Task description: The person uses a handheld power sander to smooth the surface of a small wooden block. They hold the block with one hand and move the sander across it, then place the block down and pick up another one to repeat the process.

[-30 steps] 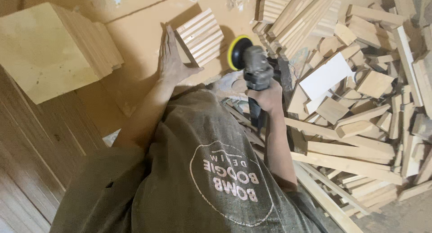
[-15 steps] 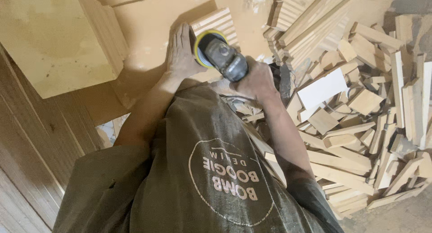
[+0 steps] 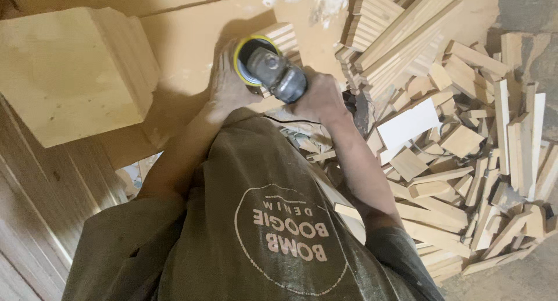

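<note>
Dusty board floor (image 3: pixel 186 39), sander on a slat bundle

Right hand (image 3: pixel 317 97) fingers wrapped around the grey sander (image 3: pixel 273 71), its yellow-rimmed disc pressed on the slat bundle (image 3: pixel 283 36); left hand (image 3: pixel 224 83) laid flat against the bundle's side, fingers straight; big block (image 3: pixel 70 74) left, scrap pile (image 3: pixel 453 138) right

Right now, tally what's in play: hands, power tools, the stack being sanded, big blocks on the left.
Hands: 2 (left hand, right hand)
Sander: 1
Slat stack under the sander: 1
Large wooden block: 1
Total: 5
</note>
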